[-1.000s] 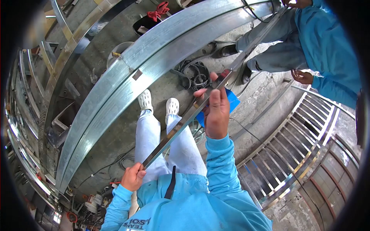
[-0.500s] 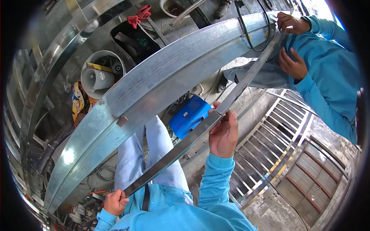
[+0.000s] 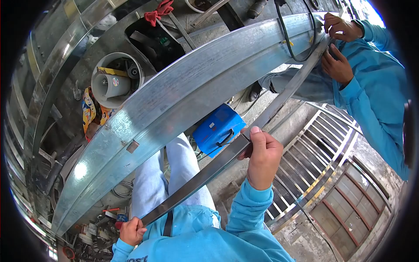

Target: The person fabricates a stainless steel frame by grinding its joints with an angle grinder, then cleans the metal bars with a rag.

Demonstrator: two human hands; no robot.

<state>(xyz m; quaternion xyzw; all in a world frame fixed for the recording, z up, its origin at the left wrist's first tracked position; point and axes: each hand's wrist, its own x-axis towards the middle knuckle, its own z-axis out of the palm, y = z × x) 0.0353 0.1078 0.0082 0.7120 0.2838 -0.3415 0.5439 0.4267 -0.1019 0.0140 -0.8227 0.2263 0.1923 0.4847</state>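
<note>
A long, narrow metal bar (image 3: 200, 172) runs diagonally from my waist up to a co-worker at the upper right. My left hand (image 3: 132, 231) is closed around its near end. Farther along, my right hand (image 3: 264, 155) grips the bar with the thumb on top, beside a seam where a darker length meets a lighter one; its fingertips are partly hidden underneath. At the far end, the co-worker's hands (image 3: 338, 65) are on or against the bar. Beside it lies a wide, curved sheet-metal beam (image 3: 174, 98) with a small brownish patch near its closer end.
A blue case (image 3: 218, 126) with a black handle sits on the floor beyond my legs. Buckets (image 3: 117, 78), a black bin (image 3: 155, 43) and red gloves (image 3: 159, 12) lie past the beam. A barred metal frame (image 3: 312, 153) is at the right, and a black cable (image 3: 283, 37) loops over the beam.
My right hand has turned from palm-up under the bar to a grip with its thumb on top. The co-worker's lower hand has moved up to the bar. The view has shifted slightly.
</note>
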